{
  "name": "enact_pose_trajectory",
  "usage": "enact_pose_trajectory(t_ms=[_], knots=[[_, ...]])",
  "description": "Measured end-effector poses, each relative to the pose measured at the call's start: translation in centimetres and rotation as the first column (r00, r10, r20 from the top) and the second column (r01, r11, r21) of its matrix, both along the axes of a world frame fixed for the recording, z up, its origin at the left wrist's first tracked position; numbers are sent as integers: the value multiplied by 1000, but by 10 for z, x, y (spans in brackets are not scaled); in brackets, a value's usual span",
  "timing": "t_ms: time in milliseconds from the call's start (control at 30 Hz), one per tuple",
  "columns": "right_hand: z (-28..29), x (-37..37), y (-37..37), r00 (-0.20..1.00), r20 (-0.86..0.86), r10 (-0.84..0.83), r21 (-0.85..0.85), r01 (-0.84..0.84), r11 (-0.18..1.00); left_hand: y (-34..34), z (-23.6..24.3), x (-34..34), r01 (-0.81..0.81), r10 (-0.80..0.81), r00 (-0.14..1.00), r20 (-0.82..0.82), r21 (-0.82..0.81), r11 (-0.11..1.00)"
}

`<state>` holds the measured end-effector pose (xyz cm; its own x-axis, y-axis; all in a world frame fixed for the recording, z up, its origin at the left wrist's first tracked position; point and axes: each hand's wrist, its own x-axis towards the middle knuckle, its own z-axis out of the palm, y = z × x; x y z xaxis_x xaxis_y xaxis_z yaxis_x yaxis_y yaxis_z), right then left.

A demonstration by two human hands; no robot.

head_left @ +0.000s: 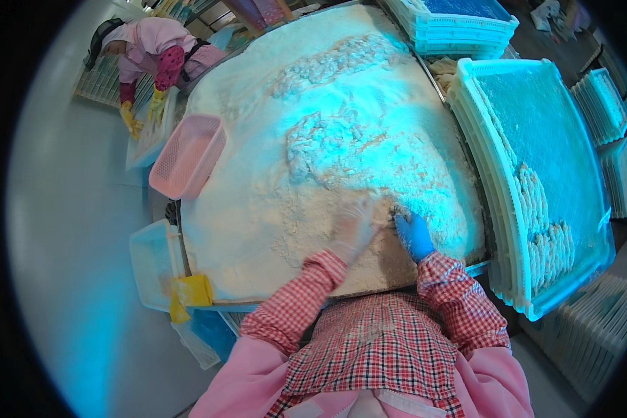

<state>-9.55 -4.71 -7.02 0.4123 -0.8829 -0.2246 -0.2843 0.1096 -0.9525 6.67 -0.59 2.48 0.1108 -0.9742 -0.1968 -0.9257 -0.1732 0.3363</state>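
Observation:
A wide table spread with white flour-like powder (244,230) lies in front of me. My left hand (353,226), in a pale translucent glove, is low over the powder near the table's front edge; its fingers are blurred. Close to its right, my right hand (414,237) wears a blue glove, with fingers curled at a small powder-coated piece I cannot make out. Just beyond both hands stretches a heap of lumpy, powder-coated pieces (327,143). A second such heap (341,63) lies farther back.
At right stands a stack of white trays (494,188), the top one holding rows of coated pieces (550,244). More stacked trays (460,35) stand at the far right. A pink basket (188,157) sits on the left edge, near a yellow cloth (191,291). A co-worker (153,56) bends at far left.

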Motion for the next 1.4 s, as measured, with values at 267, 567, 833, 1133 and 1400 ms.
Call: enact_pose_trajectory(t_ms=[267,567,833,1133,1400], knots=[[22,32,3,721,501,-479,783,-141,606,40,-35,-25,-159,78,981,-180,-499,852],[68,62,20,393,713,-581,695,-284,661,1,-18,-27,-155,151,988,-43,-433,888],[154,-21,-110,832,527,-174,629,-244,738,-70,-6,59,-321,107,933,-343,-661,678],[177,-171,-300,973,38,-228,575,165,802,-68,-36,200,-165,175,984,-35,-550,819],[98,-151,-348,943,262,-207,429,78,900,-77,-26,215,-234,238,971,-25,-300,925]])
